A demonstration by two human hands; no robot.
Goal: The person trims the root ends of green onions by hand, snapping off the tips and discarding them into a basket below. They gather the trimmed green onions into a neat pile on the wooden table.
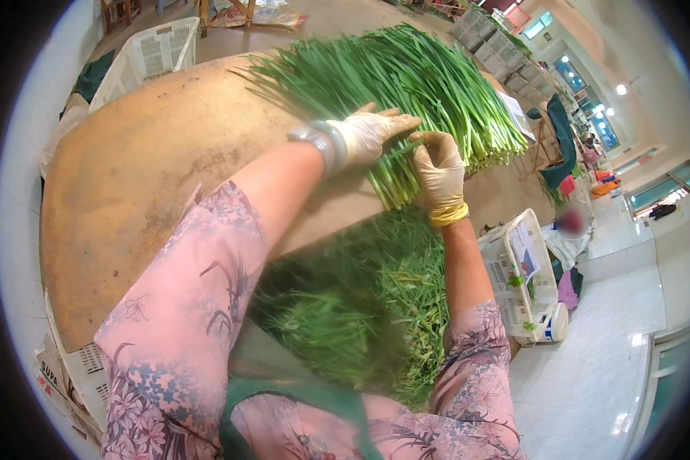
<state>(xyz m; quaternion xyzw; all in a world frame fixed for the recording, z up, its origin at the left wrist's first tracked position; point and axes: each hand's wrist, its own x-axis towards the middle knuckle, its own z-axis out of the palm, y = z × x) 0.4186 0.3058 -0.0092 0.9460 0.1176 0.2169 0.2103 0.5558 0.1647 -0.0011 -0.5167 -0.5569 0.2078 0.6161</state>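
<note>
A thick heap of garlic chives [429, 84] lies on a brown wooden board, pale stem ends toward the right. My left hand [364, 138], in a whitish glove with a grey band at the wrist, curves over a smaller bunch of chives [393, 184] at the board's near edge. Its fingers reach over the stems, partly hiding them. Close beside it, my right hand [441, 170], gloved with a yellow cuff, pinches a green chive stem between thumb and forefinger. The fingertips of both hands nearly meet.
Loose green trimmings [360, 299] pile up below the board [169, 169], before my lap. A white plastic crate [149, 57] stands beyond the board at far left, another crate [521, 268] at right. Stacked crates [498, 57] and a draped dark green cloth [561, 138] stand farther back.
</note>
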